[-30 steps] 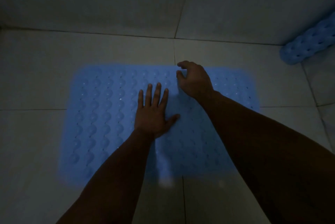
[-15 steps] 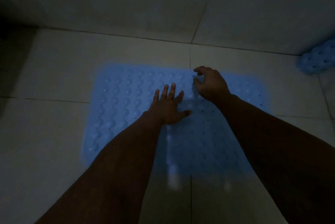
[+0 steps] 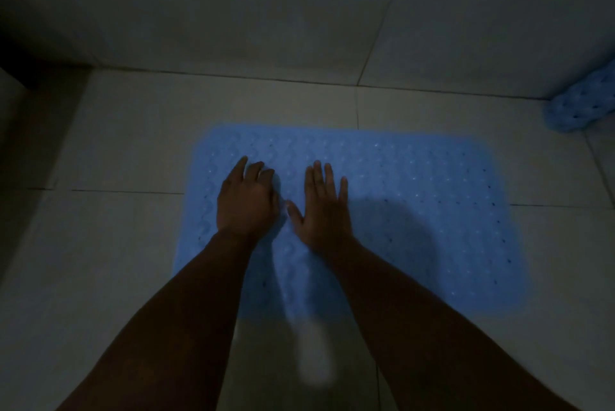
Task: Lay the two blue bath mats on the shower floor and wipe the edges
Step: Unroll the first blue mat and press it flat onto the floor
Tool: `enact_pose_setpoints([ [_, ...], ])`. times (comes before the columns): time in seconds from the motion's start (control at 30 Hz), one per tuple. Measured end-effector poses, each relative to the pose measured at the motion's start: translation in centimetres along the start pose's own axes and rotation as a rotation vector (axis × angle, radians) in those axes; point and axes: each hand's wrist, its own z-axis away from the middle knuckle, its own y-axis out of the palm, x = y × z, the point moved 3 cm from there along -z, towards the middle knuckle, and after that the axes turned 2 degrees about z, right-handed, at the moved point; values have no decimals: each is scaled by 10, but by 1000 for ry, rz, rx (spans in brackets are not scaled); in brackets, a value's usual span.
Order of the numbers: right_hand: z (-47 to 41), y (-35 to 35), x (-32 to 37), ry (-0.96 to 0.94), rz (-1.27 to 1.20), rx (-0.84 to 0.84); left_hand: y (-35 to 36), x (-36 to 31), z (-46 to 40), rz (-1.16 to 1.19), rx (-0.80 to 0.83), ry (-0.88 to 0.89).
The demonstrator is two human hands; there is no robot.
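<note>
Left hand (image 3: 246, 201) & right hand (image 3: 324, 207) flat on blue mat (image 3: 416, 197); 2nd mat (image 3: 579, 108) cut off.

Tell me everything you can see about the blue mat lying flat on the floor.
The flat blue bath mat looks like soft rubber or plastic, rectangular with rounded corners, covered in rows of raised bumps and small holes. It lies spread flat on the pale tiled floor, its far edge near the wall. The left hand and the right hand rest on its left half, fingers mostly extended.
</note>
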Motion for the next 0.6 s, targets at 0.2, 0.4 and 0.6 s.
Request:
enact_pose_setpoints([
  [0.2,0,6,1,8,41,-24,14,27,10,-18,-63,-10],
  [0.4,-21,-17,-2,46,-28,240,6,24,-6,8,-41,-5],
  [0.6,-85,-90,-8,48,-220,224,24,-9,-10,43,55,71],
])
